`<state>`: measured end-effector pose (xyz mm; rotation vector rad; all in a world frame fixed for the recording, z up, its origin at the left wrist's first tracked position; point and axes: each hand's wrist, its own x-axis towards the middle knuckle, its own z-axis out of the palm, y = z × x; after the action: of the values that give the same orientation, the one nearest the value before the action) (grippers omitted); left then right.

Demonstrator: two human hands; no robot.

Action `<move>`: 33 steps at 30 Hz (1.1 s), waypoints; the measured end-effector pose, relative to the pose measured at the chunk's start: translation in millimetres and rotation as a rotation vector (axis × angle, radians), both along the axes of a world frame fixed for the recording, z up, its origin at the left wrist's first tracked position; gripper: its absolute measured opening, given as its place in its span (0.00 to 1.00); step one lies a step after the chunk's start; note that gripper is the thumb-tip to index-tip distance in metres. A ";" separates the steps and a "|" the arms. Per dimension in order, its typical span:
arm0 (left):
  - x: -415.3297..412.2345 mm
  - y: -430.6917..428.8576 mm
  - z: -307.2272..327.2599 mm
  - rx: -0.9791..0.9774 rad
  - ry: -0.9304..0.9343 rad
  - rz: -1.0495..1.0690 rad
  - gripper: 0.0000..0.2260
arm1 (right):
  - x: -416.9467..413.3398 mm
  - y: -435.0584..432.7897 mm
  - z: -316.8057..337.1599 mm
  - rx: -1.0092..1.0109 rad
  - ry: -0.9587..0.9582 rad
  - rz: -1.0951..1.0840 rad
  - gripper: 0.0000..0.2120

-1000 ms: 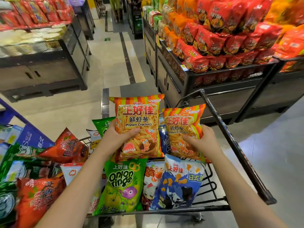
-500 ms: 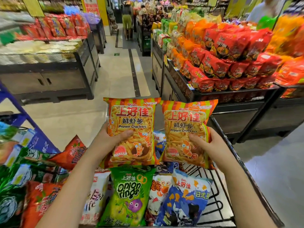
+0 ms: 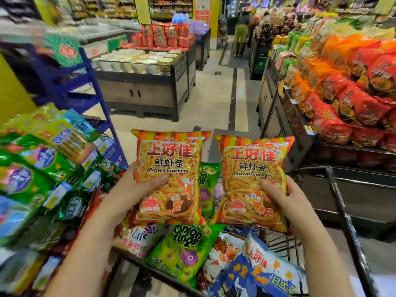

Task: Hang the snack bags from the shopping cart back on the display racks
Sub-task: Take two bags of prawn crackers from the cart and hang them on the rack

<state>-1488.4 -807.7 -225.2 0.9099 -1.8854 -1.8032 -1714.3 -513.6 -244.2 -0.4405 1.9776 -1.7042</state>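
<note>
Both hands are up and both are full. The left hand (image 3: 128, 198) is gripping one prawn cracker bag (image 3: 169, 159) by its lower left edge, thumb pressing across the front. The right hand (image 3: 292, 203) is gripping a second prawn cracker bag (image 3: 254, 168) by its lower right edge, thumb likewise on the front. The two bags are standing upright, side by side and a little apart, above the shopping cart (image 3: 341, 211). Below them in the cart, a green onion rings bag (image 3: 184, 249) is lying next to a blue-and-white bag (image 3: 265, 266). To the left, the blue display rack (image 3: 96, 86) is carrying green snack packs (image 3: 32, 168); to the right, red bags (image 3: 353, 108) are piling on a dark shelf.
</note>
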 end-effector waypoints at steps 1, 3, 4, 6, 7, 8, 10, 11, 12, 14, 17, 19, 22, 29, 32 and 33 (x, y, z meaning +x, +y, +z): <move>8.9 6.2 -0.4 0.011 -0.001 0.038 0.41 | -2.0 -2.8 0.6 -0.004 -0.001 0.040 0.32; 27.4 20.8 -2.0 0.036 0.009 0.100 0.39 | -2.4 -8.7 2.1 0.002 -0.005 0.120 0.30; 36.4 27.9 -4.1 0.056 0.023 0.126 0.39 | -2.2 -11.5 1.6 0.006 -0.008 0.163 0.29; 55.5 44.9 -5.2 0.085 0.048 0.198 0.38 | 1.4 -18.0 0.7 0.025 -0.003 0.249 0.26; 66.7 53.9 -5.4 0.094 0.059 0.241 0.38 | 3.8 -22.2 -0.7 0.027 0.005 0.297 0.23; 79.2 61.3 -7.5 0.104 0.068 0.277 0.38 | 6.8 -27.2 -2.0 0.033 0.010 0.344 0.22; 105.2 77.9 -9.2 0.106 0.055 0.320 0.32 | 15.9 -37.9 -5.2 0.056 0.014 0.436 0.23; 118.9 86.6 -7.6 0.105 0.052 0.356 0.26 | 22.4 -44.0 -7.4 0.068 0.036 0.477 0.25; 133.1 94.9 -5.8 0.100 0.055 0.401 0.22 | 30.2 -50.4 -8.2 0.072 0.056 0.516 0.27; 163.2 110.7 -2.7 0.082 0.043 0.492 0.21 | 48.9 -63.5 -10.0 0.038 0.035 0.589 0.31; 210.9 136.6 3.1 0.041 0.037 0.614 0.19 | 86.4 -80.5 -5.9 -0.034 -0.020 0.736 0.26; 246.1 155.2 5.7 0.034 0.045 0.712 0.19 | 114.4 -91.4 -4.3 -0.062 -0.019 0.821 0.28; 299.4 189.4 11.1 0.063 0.084 0.801 0.20 | 164.1 -101.3 2.3 -0.083 -0.027 0.969 0.31; 441.2 292.2 7.7 -0.022 0.108 1.034 0.29 | 310.4 -98.7 11.4 -0.065 0.016 1.290 0.25; 501.5 354.6 6.1 -0.034 0.118 1.163 0.22 | 392.7 -77.6 18.5 -0.062 -0.005 1.443 0.20; 521.9 376.3 6.3 -0.043 0.118 1.207 0.22 | 420.6 -69.7 19.6 -0.054 -0.004 1.493 0.20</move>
<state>-966.5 -431.5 -219.0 1.4287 -0.8706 -0.9994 -1293.7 -583.3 -224.5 -1.4255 0.9416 -0.7186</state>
